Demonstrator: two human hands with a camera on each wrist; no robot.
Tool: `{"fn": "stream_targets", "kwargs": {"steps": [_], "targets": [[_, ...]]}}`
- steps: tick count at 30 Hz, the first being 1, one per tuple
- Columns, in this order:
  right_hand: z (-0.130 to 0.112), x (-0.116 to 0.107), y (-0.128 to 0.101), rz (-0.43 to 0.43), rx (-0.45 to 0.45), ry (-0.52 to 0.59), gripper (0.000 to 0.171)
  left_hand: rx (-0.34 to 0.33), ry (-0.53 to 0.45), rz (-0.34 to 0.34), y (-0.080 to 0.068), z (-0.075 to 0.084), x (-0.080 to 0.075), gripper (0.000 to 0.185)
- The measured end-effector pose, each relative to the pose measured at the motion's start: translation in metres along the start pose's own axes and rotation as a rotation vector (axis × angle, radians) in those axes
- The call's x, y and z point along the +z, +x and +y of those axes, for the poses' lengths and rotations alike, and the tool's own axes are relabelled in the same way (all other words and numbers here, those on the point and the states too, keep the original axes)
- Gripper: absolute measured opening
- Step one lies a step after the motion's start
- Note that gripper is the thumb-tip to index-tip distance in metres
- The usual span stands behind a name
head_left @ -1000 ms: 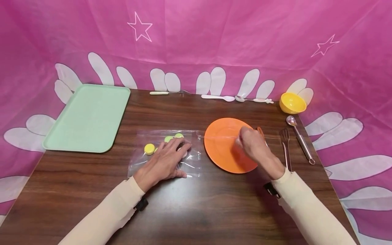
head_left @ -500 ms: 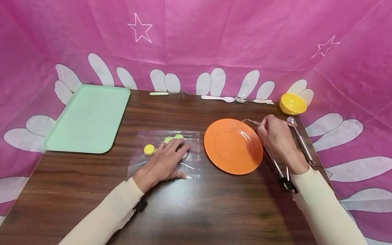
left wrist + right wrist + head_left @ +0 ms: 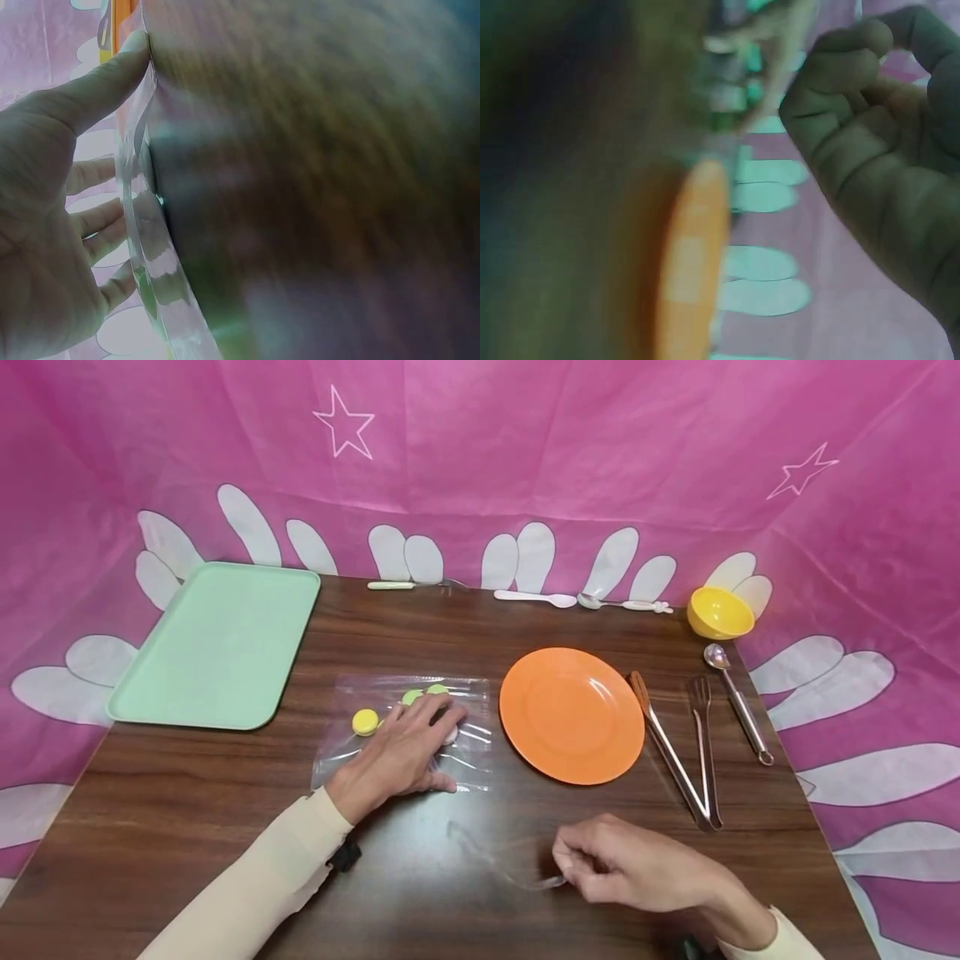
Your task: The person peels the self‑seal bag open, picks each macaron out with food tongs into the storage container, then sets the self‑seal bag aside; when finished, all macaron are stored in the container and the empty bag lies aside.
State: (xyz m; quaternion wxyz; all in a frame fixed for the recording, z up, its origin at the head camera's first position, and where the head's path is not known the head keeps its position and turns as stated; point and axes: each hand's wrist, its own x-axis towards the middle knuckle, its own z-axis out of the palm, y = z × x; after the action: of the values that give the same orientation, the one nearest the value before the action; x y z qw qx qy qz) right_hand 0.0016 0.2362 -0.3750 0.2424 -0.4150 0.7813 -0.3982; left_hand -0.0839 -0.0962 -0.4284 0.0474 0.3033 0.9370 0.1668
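Note:
A clear plastic bag (image 3: 472, 760) lies flat on the wooden table, with a yellow macaron (image 3: 365, 722) and several light green ones (image 3: 438, 691) inside. My left hand (image 3: 397, 747) rests on the bag, fingers spread over part of its contents; in the left wrist view the thumb and fingertips meet the clear film (image 3: 142, 217). Near the table's front, my right hand (image 3: 637, 868) pinches a thin, clear plastic strip (image 3: 543, 884) between thumb and curled fingers. The strip trails off to the left, blurred.
An orange plate (image 3: 572, 717) lies right of the bag, beside metal tongs (image 3: 678, 772) and a scoop (image 3: 738, 706). A yellow bowl (image 3: 720, 613) stands at the back right. A green tray (image 3: 217, 647) lies left; a fork (image 3: 392, 586) and spoons (image 3: 534, 599) line the back edge.
My right hand has moved from over the plate out to the tongs, then down to the table's front, carrying the clear strip. The left hand has stayed on the bag.

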Motion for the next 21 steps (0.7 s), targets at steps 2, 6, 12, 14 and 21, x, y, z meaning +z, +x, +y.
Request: {"fn": "stream_targets", "kwargs": {"steps": [2, 6, 12, 14, 21], "targets": [[0.011, 0.01, -0.009, -0.026, 0.052, 0.011, 0.027, -0.002, -0.002, -0.007, 0.0, 0.0, 0.0, 0.099], [0.029, 0.018, -0.029, 0.018, 0.27, -0.057, 0.026, 0.0, -0.012, -0.01, 0.001, 0.001, 0.0, 0.099], [0.038, 0.016, -0.048, 0.1, 0.497, -0.143, 0.026, 0.007, -0.019, 0.008, 0.0, 0.0, 0.0, 0.099], [0.04, 0.015, -0.05, 0.117, 0.498, -0.135, 0.025, 0.012, -0.017, 0.016, 0.0, -0.001, -0.001, 0.099], [0.039, 0.012, -0.057, 0.168, 0.505, -0.153, 0.019, 0.004, -0.02, 0.07, 0.006, 0.0, -0.001, 0.082]]}}
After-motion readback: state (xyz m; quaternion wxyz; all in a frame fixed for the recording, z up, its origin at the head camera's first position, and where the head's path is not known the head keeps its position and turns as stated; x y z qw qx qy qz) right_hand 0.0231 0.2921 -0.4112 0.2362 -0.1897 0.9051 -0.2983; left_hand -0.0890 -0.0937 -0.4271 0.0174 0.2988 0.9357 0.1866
